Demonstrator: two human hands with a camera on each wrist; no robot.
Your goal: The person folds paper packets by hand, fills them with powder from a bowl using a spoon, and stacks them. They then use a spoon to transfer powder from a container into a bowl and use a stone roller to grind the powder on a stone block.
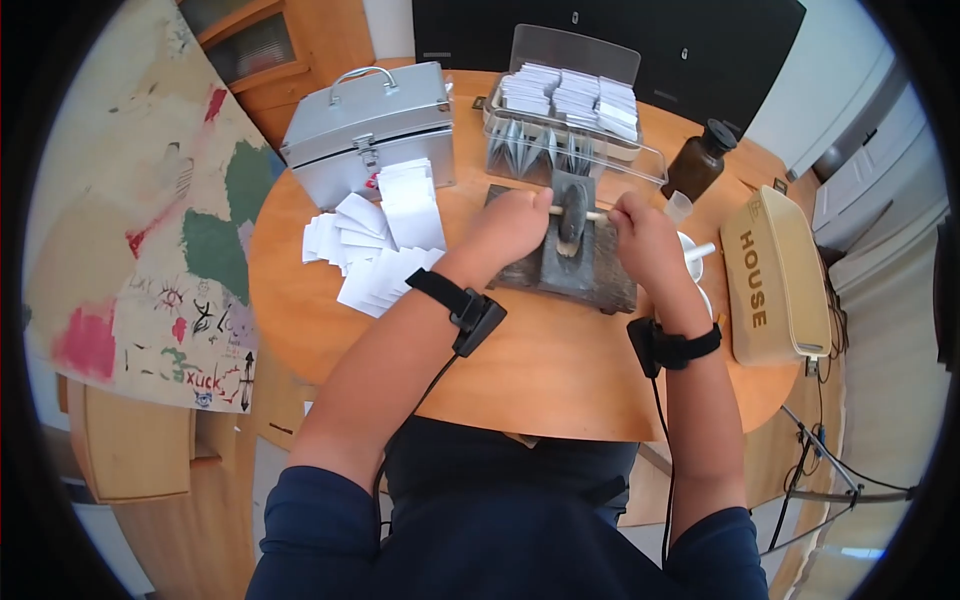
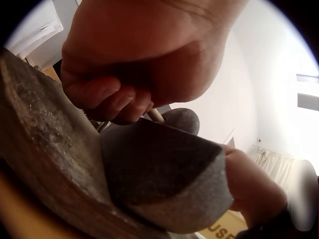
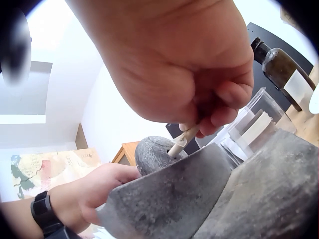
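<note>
A dark stone wheel (image 1: pixel 574 212) with a pale wooden rod through its middle stands in a grey stone trough (image 1: pixel 570 268) on a rough dark slab (image 1: pixel 612 285). The left hand (image 1: pixel 515 228) grips the rod's left end, fingers curled. On the other side, the right hand (image 1: pixel 648 240) holds the rod's right end (image 3: pixel 185 139). In the left wrist view the wheel (image 2: pixel 181 121) shows just over the trough's edge (image 2: pixel 164 159); the trough hides its lower part.
White paper packets (image 1: pixel 385 270) lie left of the slab before a silver case (image 1: pixel 370 135). Behind stands a clear box (image 1: pixel 575 60) of packets. To the right are a brown bottle (image 1: pixel 699 160), white cups (image 1: pixel 692 262) and a cream "HOUSE" box (image 1: pixel 775 280).
</note>
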